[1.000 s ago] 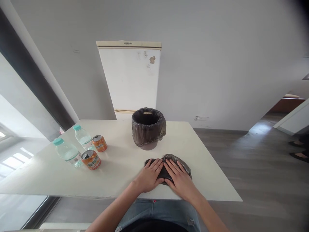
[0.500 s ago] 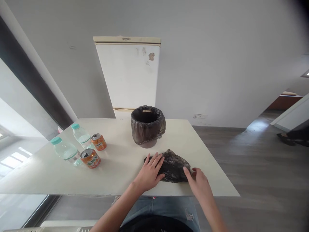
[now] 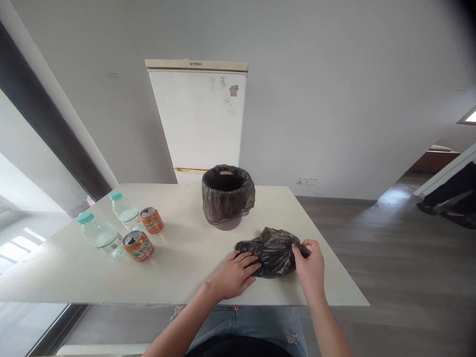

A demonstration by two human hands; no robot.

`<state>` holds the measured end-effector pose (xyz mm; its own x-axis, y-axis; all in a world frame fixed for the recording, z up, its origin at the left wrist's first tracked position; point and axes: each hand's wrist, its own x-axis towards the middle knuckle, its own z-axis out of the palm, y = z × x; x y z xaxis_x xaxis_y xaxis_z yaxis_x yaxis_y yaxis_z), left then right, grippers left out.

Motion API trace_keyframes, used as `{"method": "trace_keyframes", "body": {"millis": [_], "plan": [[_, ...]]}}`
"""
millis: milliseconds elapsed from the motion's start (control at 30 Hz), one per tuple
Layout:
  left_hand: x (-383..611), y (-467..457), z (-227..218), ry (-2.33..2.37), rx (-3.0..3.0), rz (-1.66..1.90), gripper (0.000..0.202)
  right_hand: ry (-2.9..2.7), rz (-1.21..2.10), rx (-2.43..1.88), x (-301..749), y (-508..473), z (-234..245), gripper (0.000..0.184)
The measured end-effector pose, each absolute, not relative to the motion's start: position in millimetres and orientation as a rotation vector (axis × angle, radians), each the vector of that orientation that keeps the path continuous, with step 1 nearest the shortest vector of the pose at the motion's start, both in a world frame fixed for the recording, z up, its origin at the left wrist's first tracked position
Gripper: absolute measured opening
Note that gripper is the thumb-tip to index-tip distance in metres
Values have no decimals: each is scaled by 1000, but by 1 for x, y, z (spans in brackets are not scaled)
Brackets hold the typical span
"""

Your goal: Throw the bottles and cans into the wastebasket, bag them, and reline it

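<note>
A crumpled black plastic bag [image 3: 277,253] lies near the front right of the white table [image 3: 178,267]. My left hand [image 3: 236,273] rests with its fingers stretched out over the bag's left edge. At the bag's right end, my right hand [image 3: 309,263] pinches the plastic between thumb and fingers. Behind the bag stands a round trash bin [image 3: 227,198], its rim and sides covered by another black plastic bag folded outward.
To the left are two clear bottles with teal caps, a nearer bottle [image 3: 100,235] and a farther bottle [image 3: 126,210], beside two orange drink cans [image 3: 138,246]. A white fridge [image 3: 201,119] stands behind the table. At far right, a person's dark-clothed legs [image 3: 453,186] show.
The bag has shifted right and slightly bunched up. My right hand has moved up and right, now pinching its edge; my left hand has slid slightly down. More of the person's legs shows.
</note>
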<state>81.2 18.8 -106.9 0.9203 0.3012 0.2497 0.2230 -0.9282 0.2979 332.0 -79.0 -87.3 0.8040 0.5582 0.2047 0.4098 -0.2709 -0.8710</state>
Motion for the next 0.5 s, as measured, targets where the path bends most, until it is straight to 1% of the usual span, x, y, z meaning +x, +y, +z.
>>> {"method": "trace_keyframes", "body": {"millis": [67,133,233,300,400,500], "plan": [[84,19,-109,393,2816,447,45,-806,73,-1856,311,-72,-83,28],[86,20,-111,395,2815,472,43,-1051,62,-1752,282,-64,-83,29],[86,20,-116,395,2808,480,37,-1466,143,-1656,245,-52,-94,42],[81,21,-119,409,2793,496,35,-1609,194,-1668,232,-47,-104,50],[65,21,-122,428,2763,598,35,-1707,223,-1734,227,-42,-115,53],[51,20,-116,552,2669,789,36,-1839,229,-1743,228,-41,-115,58]]}}
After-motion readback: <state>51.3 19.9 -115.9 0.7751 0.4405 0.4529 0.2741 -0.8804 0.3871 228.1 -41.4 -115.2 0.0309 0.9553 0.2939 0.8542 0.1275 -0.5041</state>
